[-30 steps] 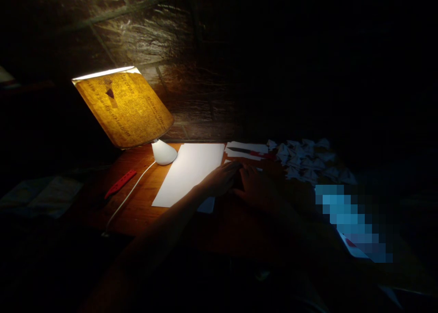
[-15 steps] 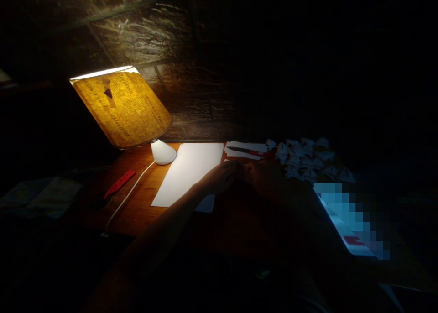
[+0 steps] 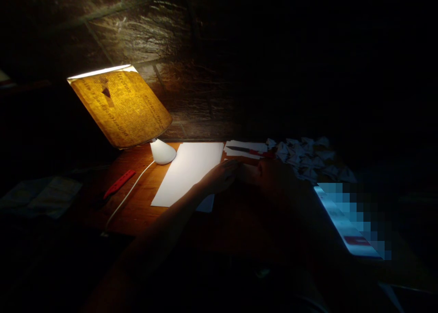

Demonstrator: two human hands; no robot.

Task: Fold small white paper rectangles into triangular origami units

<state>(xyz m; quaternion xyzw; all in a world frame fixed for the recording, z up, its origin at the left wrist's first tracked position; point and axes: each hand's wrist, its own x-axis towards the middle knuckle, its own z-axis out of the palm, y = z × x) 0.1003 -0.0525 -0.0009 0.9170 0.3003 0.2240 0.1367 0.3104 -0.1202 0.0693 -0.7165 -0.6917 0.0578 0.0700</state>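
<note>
The scene is very dark, lit only by a tilted table lamp. My left hand (image 3: 221,177) rests on the wooden table (image 3: 137,212) at the right edge of a white sheet of paper (image 3: 188,171), its fingers curled and pointing right. My right hand (image 3: 273,178) lies just beside it, in shadow, fingertips meeting those of the left. Something small seems pinched between the two hands, too dark to name. A pile of small folded white paper pieces (image 3: 308,160) lies just behind my right hand.
A lamp with a yellow printed shade (image 3: 121,105) and white base (image 3: 163,152) stands at the back left, its cord trailing forward. A red-handled cutter (image 3: 119,183) lies left of the sheet. A knife on paper strips (image 3: 244,149), a lit screen (image 3: 345,226) and a stone wall (image 3: 164,34) surround the spot.
My right hand has slid a little to the right and back, toward the folded pieces. My left hand has barely moved. The lit screen at the right shows more.
</note>
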